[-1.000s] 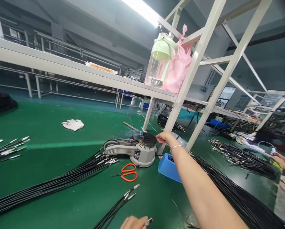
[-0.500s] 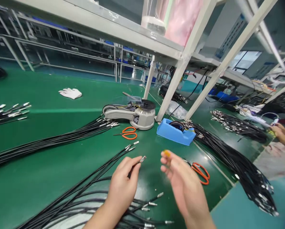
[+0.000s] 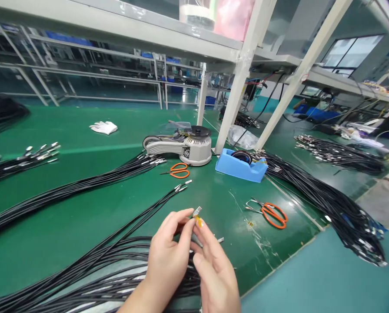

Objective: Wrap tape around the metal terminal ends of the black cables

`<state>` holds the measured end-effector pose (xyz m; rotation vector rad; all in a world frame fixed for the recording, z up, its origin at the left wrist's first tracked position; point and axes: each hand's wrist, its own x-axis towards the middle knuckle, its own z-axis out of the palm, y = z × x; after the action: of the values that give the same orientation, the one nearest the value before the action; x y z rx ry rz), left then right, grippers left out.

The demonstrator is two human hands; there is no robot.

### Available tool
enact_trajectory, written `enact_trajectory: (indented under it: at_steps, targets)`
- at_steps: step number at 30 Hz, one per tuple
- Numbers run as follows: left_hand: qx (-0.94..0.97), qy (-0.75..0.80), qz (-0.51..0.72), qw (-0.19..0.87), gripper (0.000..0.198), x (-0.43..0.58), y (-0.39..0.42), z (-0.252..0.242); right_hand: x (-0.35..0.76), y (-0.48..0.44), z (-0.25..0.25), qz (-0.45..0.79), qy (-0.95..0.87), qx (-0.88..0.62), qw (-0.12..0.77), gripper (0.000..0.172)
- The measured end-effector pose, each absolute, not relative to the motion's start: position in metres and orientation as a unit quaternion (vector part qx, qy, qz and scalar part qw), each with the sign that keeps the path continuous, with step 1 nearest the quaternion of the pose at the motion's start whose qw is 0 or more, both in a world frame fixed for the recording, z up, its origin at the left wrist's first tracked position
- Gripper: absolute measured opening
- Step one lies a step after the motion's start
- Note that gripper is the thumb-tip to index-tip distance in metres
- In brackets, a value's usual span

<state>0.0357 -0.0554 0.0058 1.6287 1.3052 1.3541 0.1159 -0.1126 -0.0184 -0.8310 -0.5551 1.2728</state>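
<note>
My left hand (image 3: 168,254) pinches a black cable just behind its silver metal connector (image 3: 197,211), which sticks up past the fingertips. Against the base of this connector my right hand (image 3: 217,271) presses a small piece of yellow tape (image 3: 199,221) with a fingertip; its other fingers curl below, close to my left hand. Most of the held cable is hidden by the hands. Beneath them lie many loose black cables (image 3: 116,265) with metal ends. A few more cables (image 3: 155,208) stretch out to the left of my hands.
Orange-handled scissors (image 3: 274,215) lie to the right, another orange pair (image 3: 179,170) farther back. Behind stand a blue tape dispenser (image 3: 241,167) and a grey tape machine (image 3: 197,150). Cable bundles (image 3: 70,189) flank both sides; a white glove (image 3: 103,127) lies far left. Shelf posts (image 3: 236,91) rise behind.
My right hand has moved left with the yellow tape and now meets the connector in my left hand. The scissors on the right are uncovered. The camera view has shifted slightly.
</note>
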Motion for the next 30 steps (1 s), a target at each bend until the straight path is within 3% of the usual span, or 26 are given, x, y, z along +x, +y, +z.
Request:
enact_trajectory:
  at_steps: [5, 30]
  targets:
    - [0.622, 0.493, 0.529, 0.301, 0.004, 0.033, -0.060, 0.001, 0.107, -0.114, -0.021, 0.563, -0.234, -0.386, 0.693, 0.044]
    - [0.680, 0.435, 0.539, 0.243, 0.013, 0.026, -0.061, 0.005, 0.112, -0.113, -0.024, 0.567, -0.281, -0.395, 0.666, 0.043]
